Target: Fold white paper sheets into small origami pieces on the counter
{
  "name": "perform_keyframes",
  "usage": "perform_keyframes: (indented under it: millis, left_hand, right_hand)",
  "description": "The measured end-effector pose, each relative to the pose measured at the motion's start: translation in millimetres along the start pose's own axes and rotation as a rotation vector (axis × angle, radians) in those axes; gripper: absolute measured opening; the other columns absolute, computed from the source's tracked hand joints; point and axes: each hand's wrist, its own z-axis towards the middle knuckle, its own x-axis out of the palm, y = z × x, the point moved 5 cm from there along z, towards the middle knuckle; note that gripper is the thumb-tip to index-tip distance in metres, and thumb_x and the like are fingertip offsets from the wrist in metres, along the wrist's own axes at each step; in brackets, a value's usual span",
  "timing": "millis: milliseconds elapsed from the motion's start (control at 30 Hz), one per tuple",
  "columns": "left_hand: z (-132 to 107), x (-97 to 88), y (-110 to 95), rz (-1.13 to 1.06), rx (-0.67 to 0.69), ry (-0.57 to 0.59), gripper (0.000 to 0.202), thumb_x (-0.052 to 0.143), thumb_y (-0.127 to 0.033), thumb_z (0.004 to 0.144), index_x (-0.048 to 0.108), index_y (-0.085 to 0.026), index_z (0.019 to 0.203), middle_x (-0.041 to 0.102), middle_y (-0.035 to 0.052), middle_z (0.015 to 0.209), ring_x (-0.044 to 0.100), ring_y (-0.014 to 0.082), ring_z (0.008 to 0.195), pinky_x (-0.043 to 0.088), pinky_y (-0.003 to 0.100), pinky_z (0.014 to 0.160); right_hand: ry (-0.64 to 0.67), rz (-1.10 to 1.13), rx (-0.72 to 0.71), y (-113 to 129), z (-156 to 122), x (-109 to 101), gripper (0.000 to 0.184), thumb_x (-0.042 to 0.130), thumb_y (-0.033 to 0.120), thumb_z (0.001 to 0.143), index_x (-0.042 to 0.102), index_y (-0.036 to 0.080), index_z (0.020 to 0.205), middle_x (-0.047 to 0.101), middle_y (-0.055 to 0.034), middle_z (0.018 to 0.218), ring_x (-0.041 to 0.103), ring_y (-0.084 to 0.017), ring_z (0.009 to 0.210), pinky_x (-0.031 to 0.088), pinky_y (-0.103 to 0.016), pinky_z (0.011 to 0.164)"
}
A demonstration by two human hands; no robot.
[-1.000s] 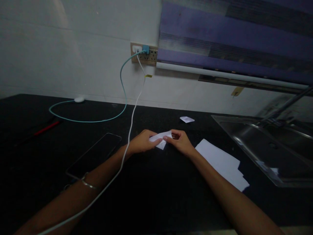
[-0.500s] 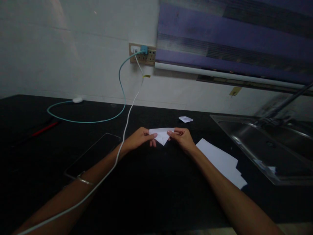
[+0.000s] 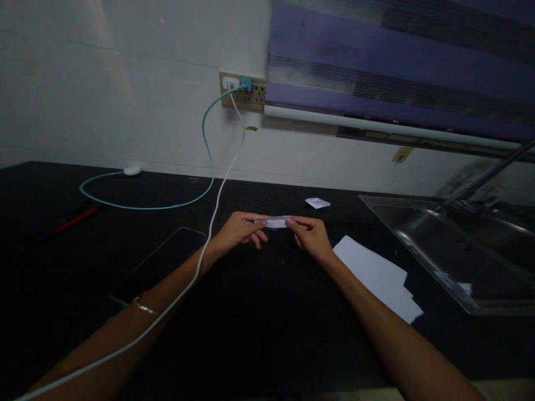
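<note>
A small folded white paper (image 3: 276, 222) is stretched between my two hands above the dark counter, showing as a narrow horizontal strip. My left hand (image 3: 242, 228) pinches its left end between thumb and forefinger, the other fingers curled loosely below. At the right end, my right hand (image 3: 310, 234) grips it the same way. Beyond my right hand lies a small folded paper piece (image 3: 317, 203). Several white paper sheets (image 3: 376, 275) rest in a loose stack beside my right forearm.
A white cable (image 3: 217, 209) runs from the wall socket (image 3: 251, 100) across my left forearm. Left of it lie a phone (image 3: 161, 264), a red pen-like object (image 3: 75, 220) and a teal cable (image 3: 146, 208). A metal sink (image 3: 418, 223) is set in at right.
The paper in my hands showed a downward-pointing triangle; now it appears as a thin strip, tilted or folded up. My left hand has shifted slightly, its lower fingers more spread.
</note>
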Motion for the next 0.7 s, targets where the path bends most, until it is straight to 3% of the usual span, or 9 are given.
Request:
perform_keyframes:
  millis: [67,133,233,300,433,567,700]
  left_hand:
    - [-0.4,1.5,-1.3,-0.062,0.003,-0.029,0.044,0.063,-0.039,0.081,0.061,-0.013,0.117,0.071,0.0157,0.095,0.068,0.0158,0.067,0.029,0.016,0.038]
    - [-1.5,3.0,-3.6,-0.088,0.009,-0.054,0.039,0.065,-0.036,0.080,0.063,-0.014,0.112,0.068,0.0170,0.106,0.068,0.0191,0.081,0.032,0.015,0.041]
    - [-3.2,5.1,-6.7,-0.079,0.000,-0.067,0.034,0.067,-0.033,0.078,0.066,-0.012,0.105,0.070,0.0161,0.101,0.068,0.0190,0.081,0.036,0.016,0.043]
    - [-4.1,5.4,-8.8,-0.064,-0.004,-0.078,0.032,0.068,-0.032,0.077,0.068,-0.012,0.102,0.071,0.0148,0.095,0.067,0.0166,0.073,0.038,0.017,0.043]
    - [-5.7,4.3,-13.8,-0.007,-0.003,-0.109,0.027,0.066,-0.032,0.079,0.071,-0.013,0.098,0.072,0.0118,0.085,0.061,0.0122,0.059,0.037,0.019,0.042]
    - [-8.5,2.6,-18.4,0.048,0.008,-0.133,0.025,0.064,-0.034,0.080,0.073,-0.014,0.092,0.072,0.0094,0.078,0.053,0.0087,0.049,0.034,0.020,0.041]
    - [-9.2,3.2,-20.3,0.053,0.044,-0.125,0.025,0.063,-0.033,0.082,0.072,-0.014,0.095,0.072,0.0087,0.079,0.051,0.0077,0.047,0.037,0.020,0.044]
  right_hand:
    - [0.036,0.059,0.011,0.8,-0.9,3.4,0.038,0.061,0.045,0.081,0.069,0.015,0.103,0.057,0.0025,0.045,0.049,-0.010,0.037,0.036,-0.021,0.037]
    - [0.068,0.149,0.037,0.9,-1.4,6.8,0.039,0.062,0.043,0.080,0.066,0.015,0.108,0.067,-0.0029,0.060,0.060,-0.013,0.046,0.046,-0.023,0.044]
    - [0.099,0.261,0.059,1.8,-2.4,10.5,0.039,0.065,0.039,0.079,0.063,0.017,0.111,0.072,-0.0094,0.088,0.068,-0.016,0.063,0.055,-0.029,0.056]
    - [0.108,0.286,0.046,3.5,-3.2,11.8,0.037,0.066,0.037,0.078,0.063,0.018,0.109,0.071,-0.0102,0.095,0.069,-0.017,0.070,0.057,-0.031,0.063]
    - [0.100,0.277,0.038,3.4,-3.1,13.0,0.029,0.068,0.037,0.076,0.067,0.018,0.098,0.071,-0.0089,0.091,0.069,-0.017,0.074,0.058,-0.034,0.070]
    - [0.051,0.249,0.052,-0.6,-1.1,11.5,0.026,0.069,0.040,0.075,0.070,0.016,0.087,0.071,-0.0083,0.083,0.068,-0.017,0.071,0.059,-0.033,0.068]
    - [0.046,0.229,0.055,-2.4,-0.4,9.5,0.027,0.069,0.041,0.075,0.070,0.016,0.085,0.071,-0.0070,0.075,0.068,-0.017,0.069,0.058,-0.032,0.067]
